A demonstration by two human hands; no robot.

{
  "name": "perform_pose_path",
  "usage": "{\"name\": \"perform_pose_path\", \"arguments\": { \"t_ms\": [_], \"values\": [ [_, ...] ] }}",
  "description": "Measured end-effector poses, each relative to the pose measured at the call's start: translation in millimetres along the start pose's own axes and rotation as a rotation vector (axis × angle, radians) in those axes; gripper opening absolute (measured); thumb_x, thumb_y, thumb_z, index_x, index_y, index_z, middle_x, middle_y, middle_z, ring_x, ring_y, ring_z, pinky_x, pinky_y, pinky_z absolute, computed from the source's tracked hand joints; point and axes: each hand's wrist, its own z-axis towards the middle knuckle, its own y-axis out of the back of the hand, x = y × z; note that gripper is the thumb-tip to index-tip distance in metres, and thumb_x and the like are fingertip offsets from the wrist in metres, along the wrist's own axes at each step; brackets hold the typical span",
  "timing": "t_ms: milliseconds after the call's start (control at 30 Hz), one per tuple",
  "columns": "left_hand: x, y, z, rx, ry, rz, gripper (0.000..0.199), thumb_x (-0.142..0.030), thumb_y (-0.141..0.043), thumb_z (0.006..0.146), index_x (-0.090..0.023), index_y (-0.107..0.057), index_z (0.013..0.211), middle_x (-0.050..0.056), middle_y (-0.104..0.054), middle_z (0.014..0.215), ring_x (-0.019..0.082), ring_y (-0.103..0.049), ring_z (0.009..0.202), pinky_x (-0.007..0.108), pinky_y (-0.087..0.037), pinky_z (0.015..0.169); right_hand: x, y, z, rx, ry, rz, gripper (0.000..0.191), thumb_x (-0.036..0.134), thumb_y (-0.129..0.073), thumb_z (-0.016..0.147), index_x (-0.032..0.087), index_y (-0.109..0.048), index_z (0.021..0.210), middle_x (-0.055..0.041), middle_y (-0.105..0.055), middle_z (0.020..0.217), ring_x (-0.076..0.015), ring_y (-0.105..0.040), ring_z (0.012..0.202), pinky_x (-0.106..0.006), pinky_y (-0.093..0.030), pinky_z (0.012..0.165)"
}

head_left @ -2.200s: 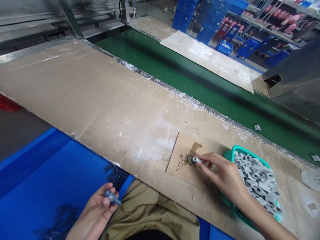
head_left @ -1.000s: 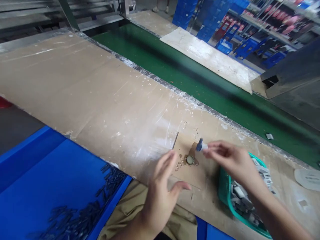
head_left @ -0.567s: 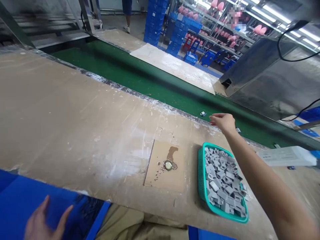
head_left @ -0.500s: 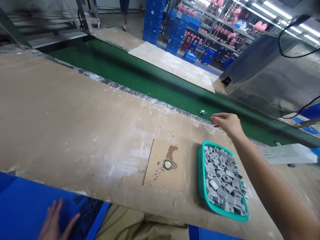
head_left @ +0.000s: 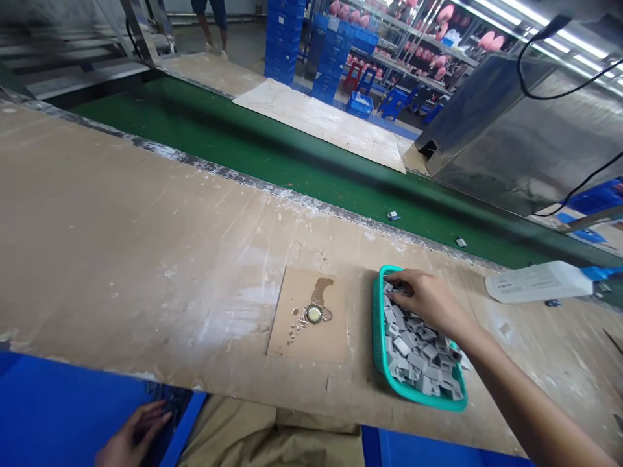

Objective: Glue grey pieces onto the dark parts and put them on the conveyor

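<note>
Right hand (head_left: 428,299): reaches into the far end of the teal basket (head_left: 379,350), fingers curled down onto the heap of small grey blocks (head_left: 418,353); whether the grip has closed on a block cannot be told, since the fingertips are buried among the pieces.

Left hand (head_left: 131,441): low at the near edge, fingers spread and resting on a cluster of dark small parts (head_left: 168,399) in the blue bin (head_left: 58,415); grip released, nothing seen held.

Teal basket: stands on the desk (head_left: 146,246), just right of a thin brown board (head_left: 306,324), not touching it.

Brown board: lies flat on the desk; carries a round metal cap (head_left: 314,314) with a dark wet stain just beyond it.

Green conveyor belt (head_left: 272,155): runs along the far side of the desk; two small pieces (head_left: 393,216) lie on it, well apart from the basket.

White bottle (head_left: 535,283): lies on its side to the right, near the belt edge.
</note>
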Motion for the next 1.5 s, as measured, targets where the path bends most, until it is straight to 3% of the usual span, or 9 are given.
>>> {"name": "perform_pose_path", "arguments": {
  "t_ms": [367,533,767,967,1033,1133,1233,1333,1500],
  "values": [
    [0.6,-6.5,15.9,-0.036,0.036,-0.041,0.03,-0.04,-0.064,0.034,-0.025,-0.058,0.059,0.003,-0.067,0.052,0.034,-0.067,0.064,0.04,-0.053,0.061,-1.9,-9.4,-0.4,-0.093,-0.029,0.212,0.021,0.027,-0.061,0.068,0.018,-0.066,0.087,-0.0107,-0.069,0.092,-0.029,-0.065,0.086,-0.041,-0.051,0.079],
    [-1.5,4.4,4.5,-0.035,0.104,-0.1,0.037,-0.042,-0.067,0.036,-0.02,-0.063,0.066,0.008,-0.07,0.063,0.037,-0.067,0.079,0.043,-0.053,0.073,-6.8,5.4,-11.2,-0.106,-0.176,0.897,0.03,0.041,-0.076,0.065,0.02,-0.06,0.08,-0.0102,-0.069,0.101,-0.0238,-0.067,0.08,-0.035,-0.056,0.07],
    [-20.7,31.8,-29.4,-0.085,0.354,-0.799,0.047,-0.02,-0.079,0.039,-0.02,-0.054,0.079,0.004,-0.073,0.079,0.023,-0.07,0.082,0.023,-0.057,0.068,15.7,11.0,-22.1,0.072,-0.246,1.092,0.036,0.041,-0.083,0.063,0.021,-0.071,0.09,-0.0008,-0.062,0.064,-0.0111,-0.052,0.053,-0.021,-0.045,0.047],
    [-54.9,40.2,-59.9,0.04,0.309,-0.906,0.074,-0.023,-0.092,0.031,-0.017,-0.06,0.097,0.01,-0.074,0.088,0.026,-0.069,0.086,0.024,-0.06,0.071,67.0,-10.6,-18.6,0.453,-0.166,1.178,0.028,0.034,-0.081,0.068,0.019,-0.065,0.086,-0.0079,-0.067,0.093,-0.0203,-0.065,0.081,-0.028,-0.054,0.065],
    [-60.2,37.9,-68.2,0.036,0.308,-0.926,0.075,-0.026,-0.094,0.029,-0.017,-0.062,0.097,0.009,-0.074,0.084,0.024,-0.07,0.081,0.023,-0.06,0.068,76.9,-16.8,-14.9,0.494,-0.138,1.16,0.029,0.035,-0.08,0.069,0.019,-0.062,0.084,-0.0069,-0.067,0.09,-0.0186,-0.065,0.077,-0.027,-0.053,0.062],
    [-64.7,32.2,-82.1,0.069,0.333,-0.918,0.064,-0.029,-0.094,0.03,-0.016,-0.067,0.087,0.007,-0.074,0.08,0.022,-0.069,0.076,0.02,-0.059,0.061,82.6,-24.2,-8.8,0.414,-0.069,0.985,0.033,0.041,-0.079,0.066,0.018,-0.065,0.085,-0.0041,-0.066,0.073,-0.017,-0.062,0.062,-0.026,-0.051,0.052],
    [-72.3,26.4,-98.5,0.299,0.285,-0.882,0.045,-0.033,-0.089,0.049,-0.016,-0.07,0.085,0.009,-0.073,0.088,0.024,-0.068,0.088,0.023,-0.059,0.073,85.5,-29.8,-5.5,0.232,0.065,0.689,0.033,0.045,-0.07,0.075,0.019,-0.07,0.095,-0.0094,-0.07,0.087,-0.0245,-0.066,0.078,-0.034,-0.055,0.064],
    [-85.9,21.7,-113.2,0.515,0.216,-0.853,0.036,-0.039,-0.083,0.059,-0.015,-0.07,0.082,0.011,-0.072,0.095,0.029,-0.065,0.1,0.032,-0.056,0.086,90.6,-35.7,-6.3,0.13,0.266,0.484,0.027,0.038,-0.056,0.087,0.022,-0.069,0.105,-0.0086,-0.069,0.101,-0.0242,-0.066,0.087,-0.035,-0.055,0.074],
    [-104.6,13.7,-119.4,0.529,0.193,-0.851,0.036,-0.034,-0.085,0.056,-0.016,-0.062,0.076,0.007,-0.072,0.088,0.025,-0.068,0.085,0.033,-0.057,0.075,97.1,-48.5,-9.0,0.035,0.43,0.318,0.025,0.026,-0.05,0.091,0.019,-0.063,0.111,-0.0063,-0.069,0.094,-0.019,-0.066,0.077,-0.03,-0.055,0.071]
  ]
}}
